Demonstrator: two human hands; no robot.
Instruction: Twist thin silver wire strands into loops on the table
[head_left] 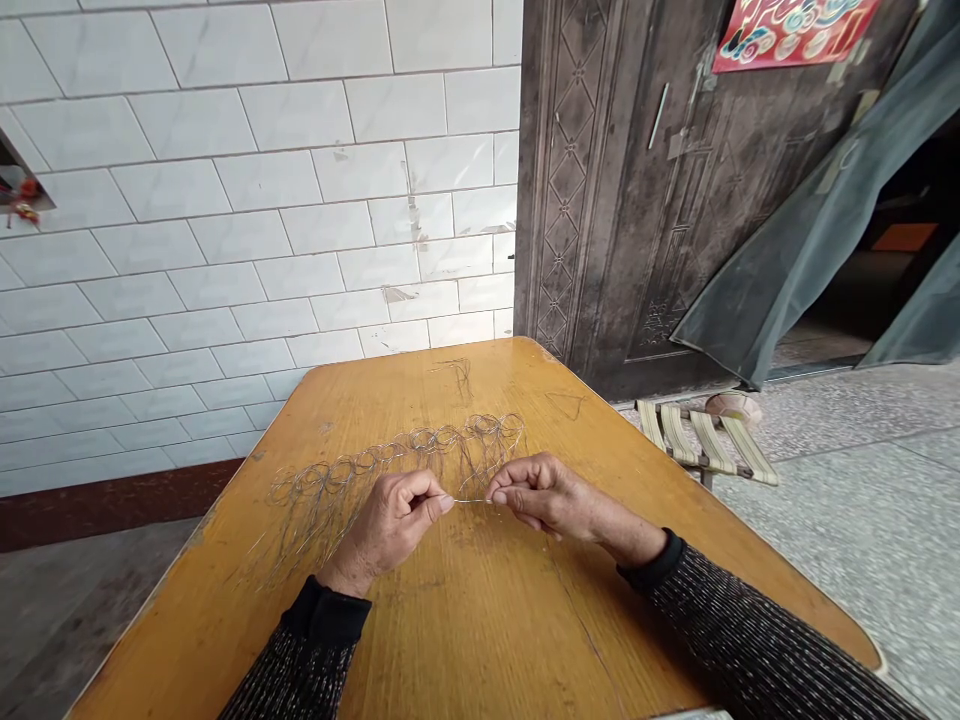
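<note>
A thin wire [470,500] is stretched level between my two hands, low over the wooden table [480,620]. My left hand [397,525] pinches one end between thumb and forefinger. The other end is pinched by my right hand [544,497], its remaining fingers loosely curled. Just beyond my hands, a row of looped wires [390,455] lies across the table, with loose tails trailing toward the left front. My left wrist and hand hide part of these tails. A long single strand [589,635] runs from below my right hand toward the table's near edge.
Small loose wire pieces [461,372] lie near the table's far edge. A white tiled wall [247,200] stands behind, with a dark carved door [592,200] to its right. A folding stool [705,440] with woven straps is on the floor at right, near a grey curtain [795,230].
</note>
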